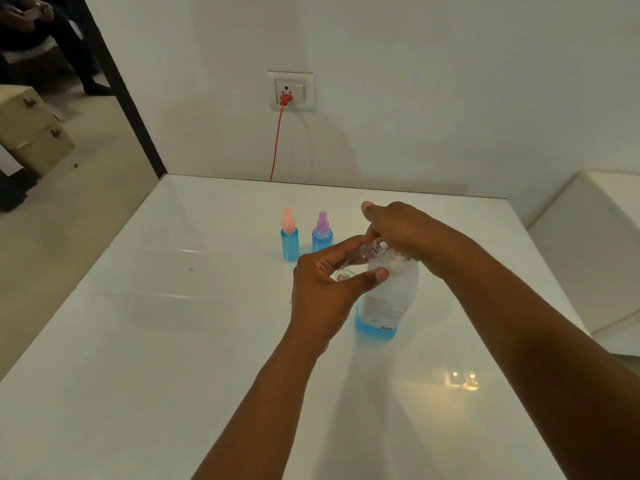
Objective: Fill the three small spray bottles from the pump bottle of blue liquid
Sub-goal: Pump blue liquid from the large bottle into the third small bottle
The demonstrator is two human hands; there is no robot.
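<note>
Two of the three small spray bottles look finished. The bottle with the peach cap and the bottle with the purple cap stand side by side just left of the frame's centre, both capped and showing blue liquid most of the way up. The third spray bottle is the one in hand: clear, uncapped, its threaded neck bare, tilted toward the pump, and seemingly empty, or nearly so. Its cap cannot be made out.

The left hand grasps this clear bottle, fingers and thumb curled round its body, holding its mouth up at the pump bottle at centre frame. The right hand lies over the pump head with fingers bent down around it, apparently ready to press; the nozzle itself is hidden beneath the hand.

The pump bottle stands on the white table and has run low, with blue only in its bottom part below the label.

What remains, by this reading, is filling and capping the last bottle.
</note>
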